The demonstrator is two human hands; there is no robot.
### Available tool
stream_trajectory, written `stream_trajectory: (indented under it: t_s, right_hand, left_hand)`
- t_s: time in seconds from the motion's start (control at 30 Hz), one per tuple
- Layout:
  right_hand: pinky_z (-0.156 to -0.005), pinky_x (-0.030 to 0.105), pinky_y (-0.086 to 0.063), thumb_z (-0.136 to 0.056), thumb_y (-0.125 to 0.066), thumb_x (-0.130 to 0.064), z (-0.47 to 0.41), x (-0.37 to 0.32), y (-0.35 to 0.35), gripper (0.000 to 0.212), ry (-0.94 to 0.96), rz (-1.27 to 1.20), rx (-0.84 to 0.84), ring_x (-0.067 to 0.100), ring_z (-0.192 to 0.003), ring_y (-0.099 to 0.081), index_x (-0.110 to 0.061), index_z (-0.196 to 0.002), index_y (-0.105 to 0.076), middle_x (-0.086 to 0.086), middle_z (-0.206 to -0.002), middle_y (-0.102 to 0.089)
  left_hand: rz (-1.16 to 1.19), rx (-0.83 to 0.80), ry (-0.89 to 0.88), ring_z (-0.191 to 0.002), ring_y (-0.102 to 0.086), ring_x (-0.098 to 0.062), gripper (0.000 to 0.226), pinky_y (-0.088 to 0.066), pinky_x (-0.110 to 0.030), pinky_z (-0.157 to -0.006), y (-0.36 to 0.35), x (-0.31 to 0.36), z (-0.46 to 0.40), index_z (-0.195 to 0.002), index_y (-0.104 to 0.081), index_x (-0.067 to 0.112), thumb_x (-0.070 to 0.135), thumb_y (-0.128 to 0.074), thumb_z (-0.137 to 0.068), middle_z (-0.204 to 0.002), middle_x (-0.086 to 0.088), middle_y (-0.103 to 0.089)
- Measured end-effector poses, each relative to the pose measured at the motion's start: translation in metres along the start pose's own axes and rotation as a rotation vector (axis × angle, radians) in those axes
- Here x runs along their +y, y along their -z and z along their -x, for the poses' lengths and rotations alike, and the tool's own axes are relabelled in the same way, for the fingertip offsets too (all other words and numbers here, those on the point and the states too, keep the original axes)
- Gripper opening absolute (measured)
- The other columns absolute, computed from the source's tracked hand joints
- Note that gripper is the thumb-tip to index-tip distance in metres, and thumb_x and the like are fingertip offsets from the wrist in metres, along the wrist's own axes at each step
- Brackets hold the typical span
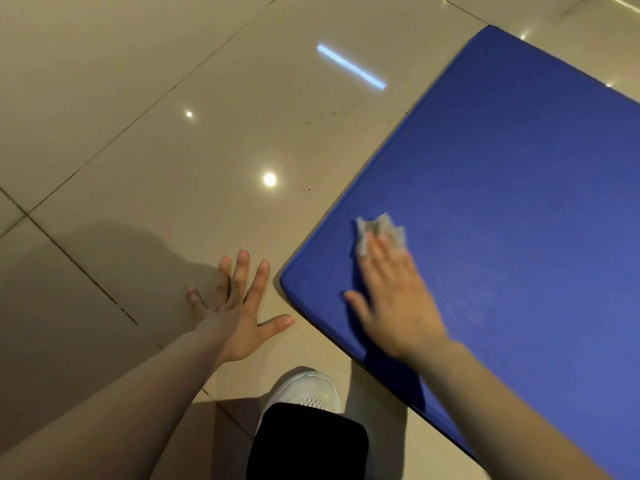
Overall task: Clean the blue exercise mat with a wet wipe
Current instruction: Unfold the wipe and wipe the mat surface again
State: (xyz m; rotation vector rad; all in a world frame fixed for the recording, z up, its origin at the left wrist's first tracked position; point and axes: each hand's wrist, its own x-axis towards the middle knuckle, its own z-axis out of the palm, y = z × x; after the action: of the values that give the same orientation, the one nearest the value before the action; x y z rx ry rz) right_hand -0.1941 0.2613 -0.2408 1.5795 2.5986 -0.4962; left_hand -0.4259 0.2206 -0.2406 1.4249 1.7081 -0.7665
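The blue exercise mat (pixel 502 188) lies on the tiled floor and fills the right side of the view, its near-left corner pointing toward me. A crumpled white wet wipe (pixel 379 230) lies on the mat near that corner. My right hand (pixel 394 296) presses flat on the wipe with straight fingers; the fingertips cover part of it and look blurred by motion. Just left of the mat's corner, my left hand (pixel 239 306) rests flat on the floor with its fingers spread, and it holds nothing.
Glossy beige floor tiles (pixel 173 116) with dark grout lines surround the mat and reflect ceiling lights. My white shoe (pixel 308 393) and a black trouser leg (pixel 308 445) are at the bottom centre, close to the mat's near edge.
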Motion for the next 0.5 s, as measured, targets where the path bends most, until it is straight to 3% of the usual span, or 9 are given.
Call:
stream_trajectory:
  t_s: [0.1, 0.23, 0.3, 0.37, 0.4, 0.5]
  right_hand:
    - [-0.120, 0.041, 0.002, -0.098, -0.022, -0.051, 0.007, -0.045, -0.020, 0.069, -0.054, -0.204, -0.003, 0.018, -0.151, 0.002, -0.012, -0.154, -0.025, 0.006, -0.163, -0.011]
    - [-0.115, 0.064, -0.009, -0.097, -0.029, -0.049, 0.007, -0.058, -0.022, 0.064, -0.139, -0.118, -0.013, 0.015, -0.148, -0.016, -0.013, -0.149, -0.038, 0.003, -0.158, -0.029]
    - [-0.111, 0.069, -0.014, -0.099, -0.031, -0.047, 0.003, -0.061, -0.008, 0.065, -0.153, -0.065, -0.125, 0.016, -0.150, -0.010, -0.013, -0.153, -0.026, 0.002, -0.163, -0.017]
    - [-0.116, 0.061, -0.013, -0.103, -0.032, -0.045, -0.002, -0.064, 0.005, 0.070, -0.165, -0.094, -0.285, 0.014, -0.150, 0.012, -0.014, -0.156, 0.001, -0.001, -0.164, 0.012]
    - [-0.118, 0.055, -0.018, -0.103, -0.034, -0.043, -0.007, -0.065, 0.012, 0.073, -0.178, -0.116, -0.357, 0.014, -0.149, 0.016, -0.014, -0.156, 0.007, -0.002, -0.162, 0.018]
    - [-0.119, 0.039, -0.019, -0.103, -0.039, -0.039, -0.021, -0.066, 0.029, 0.071, -0.247, -0.350, -0.369, 0.013, -0.149, 0.014, -0.011, -0.157, -0.002, -0.001, -0.164, 0.012]
  left_hand:
    - [0.005, -0.011, -0.020, -0.119, 0.055, -0.023, 0.091, 0.013, -0.069, -0.108, 0.002, 0.002, -0.001, -0.116, 0.051, 0.039, 0.082, -0.021, -0.083, -0.120, 0.006, 0.068]
    - [-0.006, -0.019, 0.000, -0.119, 0.054, -0.022, 0.090, 0.011, -0.069, -0.109, 0.003, -0.003, 0.000, -0.110, 0.055, 0.039, 0.082, -0.019, -0.082, -0.115, 0.006, 0.069]
    - [-0.013, -0.013, 0.008, -0.121, 0.053, -0.023, 0.090, 0.010, -0.069, -0.109, 0.004, -0.002, 0.002, -0.111, 0.055, 0.039, 0.082, -0.019, -0.082, -0.115, 0.006, 0.069]
    - [-0.023, -0.005, 0.015, -0.126, 0.051, -0.025, 0.091, 0.009, -0.069, -0.108, 0.004, -0.001, 0.002, -0.116, 0.053, 0.036, 0.081, -0.020, -0.083, -0.119, 0.004, 0.067]
    - [-0.025, -0.005, 0.016, -0.126, 0.051, -0.025, 0.092, 0.009, -0.069, -0.108, 0.004, 0.000, 0.001, -0.117, 0.052, 0.035, 0.080, -0.020, -0.084, -0.119, 0.003, 0.067]
    - [-0.022, -0.009, 0.005, -0.119, 0.054, -0.024, 0.094, 0.011, -0.069, -0.107, 0.005, 0.000, 0.002, -0.110, 0.055, 0.037, 0.083, -0.021, -0.081, -0.113, 0.005, 0.070]
